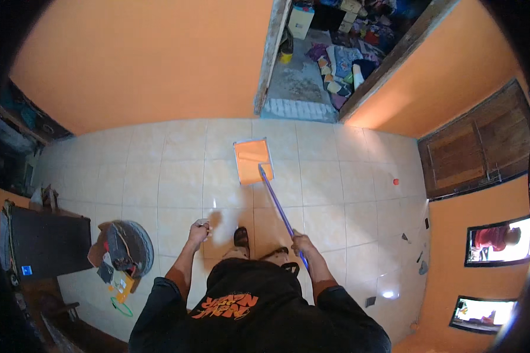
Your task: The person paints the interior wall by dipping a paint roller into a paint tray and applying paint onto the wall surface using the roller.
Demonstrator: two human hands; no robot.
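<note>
My right hand is wrapped around a purple extension pole that slants away from me. The pole's far end meets the wire frame of a paint roller, which lies in a paint tray coated with orange paint. The tray rests on the tiled floor, between me and the wall in front. My left hand hangs apart from the pole above the floor, its fingers curled. Whether anything small is inside it is too unclear to see.
Ahead, a doorway opens to a room with piled cloth. On the left are a dark cabinet and a round container heaped with items. A wooden door, windows and small floor debris lie right. A person shows through one window.
</note>
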